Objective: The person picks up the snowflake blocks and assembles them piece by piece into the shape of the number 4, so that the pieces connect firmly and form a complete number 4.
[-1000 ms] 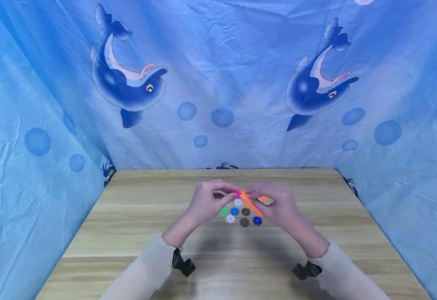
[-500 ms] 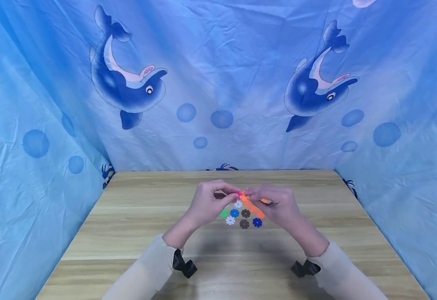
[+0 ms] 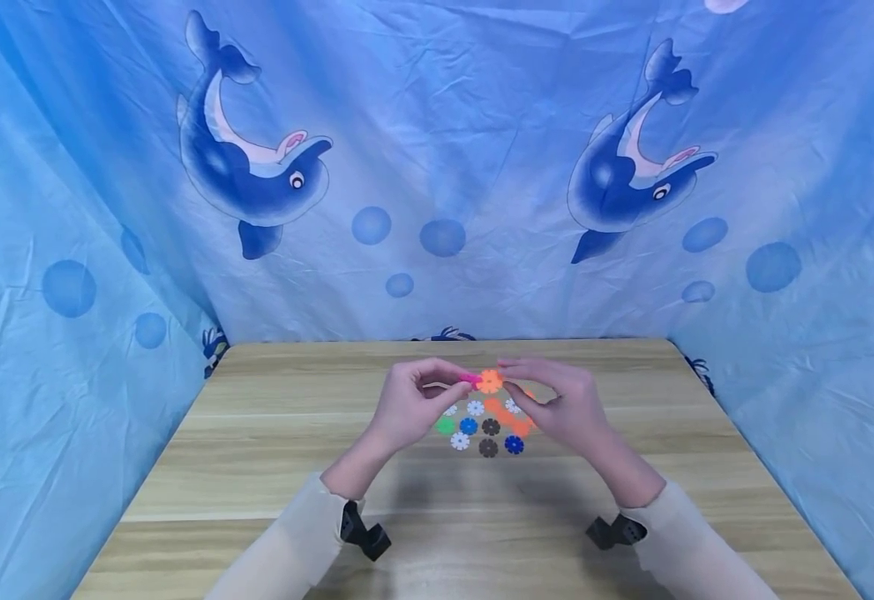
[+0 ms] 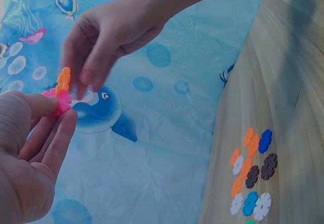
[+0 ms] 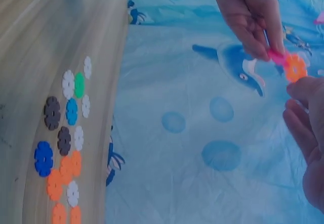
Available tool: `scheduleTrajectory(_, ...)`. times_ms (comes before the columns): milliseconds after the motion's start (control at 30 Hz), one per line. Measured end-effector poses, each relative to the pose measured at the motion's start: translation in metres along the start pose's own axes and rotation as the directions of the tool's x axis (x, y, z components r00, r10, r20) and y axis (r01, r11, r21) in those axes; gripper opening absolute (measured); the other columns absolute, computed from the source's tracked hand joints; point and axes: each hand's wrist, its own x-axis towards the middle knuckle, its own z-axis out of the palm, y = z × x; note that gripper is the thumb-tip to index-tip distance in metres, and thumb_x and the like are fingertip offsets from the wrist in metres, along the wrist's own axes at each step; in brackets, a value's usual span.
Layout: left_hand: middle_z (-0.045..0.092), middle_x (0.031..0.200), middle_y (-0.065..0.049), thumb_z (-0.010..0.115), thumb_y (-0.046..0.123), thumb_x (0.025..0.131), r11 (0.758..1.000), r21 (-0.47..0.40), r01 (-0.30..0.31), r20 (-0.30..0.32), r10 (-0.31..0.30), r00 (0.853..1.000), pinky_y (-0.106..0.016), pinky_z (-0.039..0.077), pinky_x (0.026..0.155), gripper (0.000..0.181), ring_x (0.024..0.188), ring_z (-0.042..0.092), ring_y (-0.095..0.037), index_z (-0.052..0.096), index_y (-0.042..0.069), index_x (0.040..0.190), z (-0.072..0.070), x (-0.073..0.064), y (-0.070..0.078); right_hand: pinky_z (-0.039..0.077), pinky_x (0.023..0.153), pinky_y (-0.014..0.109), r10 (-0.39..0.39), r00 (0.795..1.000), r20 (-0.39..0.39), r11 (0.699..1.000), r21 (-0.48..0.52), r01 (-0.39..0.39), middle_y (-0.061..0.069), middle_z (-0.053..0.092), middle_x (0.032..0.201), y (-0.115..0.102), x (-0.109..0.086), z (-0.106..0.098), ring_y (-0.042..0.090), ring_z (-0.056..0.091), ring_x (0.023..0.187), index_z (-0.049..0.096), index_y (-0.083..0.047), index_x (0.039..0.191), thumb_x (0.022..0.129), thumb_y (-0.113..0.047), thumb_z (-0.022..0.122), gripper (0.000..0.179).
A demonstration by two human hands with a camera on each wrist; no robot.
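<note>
My left hand [image 3: 417,404] pinches a pink snowflake disc [image 4: 63,100] between thumb and fingers, above the far part of the table. An orange snowflake disc [image 3: 490,382] is slotted into the pink one, at an angle to it. Beside the orange disc is my right hand [image 3: 560,408], its thumb and fingers spread apart; the left wrist view shows a gap between this hand [image 4: 114,37] and the joined pair. Part of the pink disc is hidden behind the left fingers.
Flat on the wooden table [image 3: 437,533] lie several loose discs: white [image 5: 68,84], green [image 5: 79,85], light blue [image 3: 468,426], dark brown [image 3: 488,448], dark blue [image 3: 514,445] and orange [image 5: 54,184]. A dolphin-print curtain [image 3: 437,167] surrounds the table's back and sides.
The right fingers have spread and drawn back from the orange disc, which now shows its full face. The pink disc stays in the left hand. More table discs show between the hands.
</note>
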Motion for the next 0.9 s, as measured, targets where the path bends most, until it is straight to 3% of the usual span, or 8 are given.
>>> scheduleTrajectory(100, 0.082, 0.105, -0.016, 0.079, 0.005, 0.095, 1.0, 0.007, -0.012, -0.027, 0.012, 1.0, -0.033, 0.068, 0.082, 0.01, 0.094, 0.082, -0.029, 0.081, 0.003, 0.105, -0.003, -0.001, 0.0, 0.06, 0.097, 0.019, 0.088, 0.996, 0.024, 0.995, -0.043, -0.087, 0.011, 0.082, 0.112, 0.005, -0.005, -0.002, 0.029, 0.081, 0.101, 0.083, -0.008, 0.109, 0.079, 0.003, 0.088, 0.032)
scheduleTrajectory(200, 0.082, 0.105, -0.017, 0.079, 0.004, 0.094, 1.0, 0.01, -0.016, -0.044, 0.016, 0.999, -0.033, 0.068, 0.082, 0.01, 0.092, 0.082, -0.02, 0.081, 0.003, 0.104, -0.006, -0.001, 0.001, 0.065, 0.09, 0.026, 0.131, 0.99, 0.042, 0.989, -0.079, -0.128, 0.011, 0.083, 0.108, 0.012, -0.012, -0.001, 0.028, 0.081, 0.097, 0.083, -0.007, 0.107, 0.08, 0.003, 0.087, 0.03)
scheduleTrajectory(333, 0.082, 0.105, -0.017, 0.079, 0.003, 0.094, 1.0, 0.017, -0.014, -0.048, 0.014, 0.999, -0.032, 0.068, 0.083, 0.01, 0.094, 0.082, -0.024, 0.08, 0.002, 0.104, -0.008, -0.002, 0.002, 0.068, 0.082, 0.038, 0.169, 0.983, 0.07, 0.979, -0.123, -0.16, 0.01, 0.083, 0.104, 0.02, -0.023, 0.001, 0.027, 0.081, 0.093, 0.083, -0.008, 0.106, 0.08, 0.002, 0.088, 0.029)
scheduleTrajectory(433, 0.082, 0.105, -0.016, 0.079, 0.004, 0.094, 0.999, 0.036, -0.009, -0.051, 0.011, 0.999, -0.032, 0.068, 0.083, 0.01, 0.095, 0.082, -0.029, 0.08, 0.003, 0.104, -0.009, -0.002, 0.003, 0.068, 0.076, 0.04, 0.204, 0.973, 0.103, 0.973, -0.128, -0.191, 0.009, 0.083, 0.104, 0.024, -0.03, 0.002, 0.026, 0.081, 0.09, 0.083, -0.008, 0.106, 0.081, 0.001, 0.088, 0.027)
scheduleTrajectory(667, 0.082, 0.103, -0.016, 0.079, 0.005, 0.095, 0.997, 0.076, -0.027, -0.057, 0.031, 0.998, -0.03, 0.068, 0.083, 0.01, 0.094, 0.081, -0.035, 0.08, 0.004, 0.104, -0.012, -0.001, 0.004, 0.068, 0.073, 0.036, 0.291, 0.934, 0.209, 0.954, -0.139, -0.266, 0.006, 0.083, 0.101, 0.032, -0.044, 0.008, 0.021, 0.08, 0.082, 0.083, -0.01, 0.105, 0.083, -0.002, 0.088, 0.023)
scheduleTrajectory(800, 0.082, 0.102, -0.015, 0.079, 0.005, 0.094, 0.995, 0.091, -0.029, -0.061, 0.035, 0.998, -0.029, 0.068, 0.083, 0.009, 0.093, 0.081, -0.031, 0.081, 0.004, 0.103, -0.013, 0.0, 0.003, 0.068, 0.076, 0.032, 0.307, 0.911, 0.275, 0.951, -0.134, -0.28, 0.006, 0.082, 0.098, 0.036, -0.051, 0.014, 0.021, 0.079, 0.083, 0.083, -0.011, 0.104, 0.084, -0.004, 0.088, 0.022)
scheduleTrajectory(900, 0.082, 0.103, -0.015, 0.08, 0.005, 0.094, 0.995, 0.098, -0.026, -0.064, 0.032, 0.997, -0.029, 0.067, 0.083, 0.009, 0.092, 0.081, -0.028, 0.081, 0.004, 0.104, -0.014, 0.001, 0.003, 0.068, 0.076, 0.03, 0.342, 0.881, 0.326, 0.94, -0.137, -0.314, 0.006, 0.081, 0.098, 0.037, -0.058, 0.018, 0.019, 0.078, 0.084, 0.082, -0.012, 0.104, 0.084, -0.005, 0.088, 0.022)
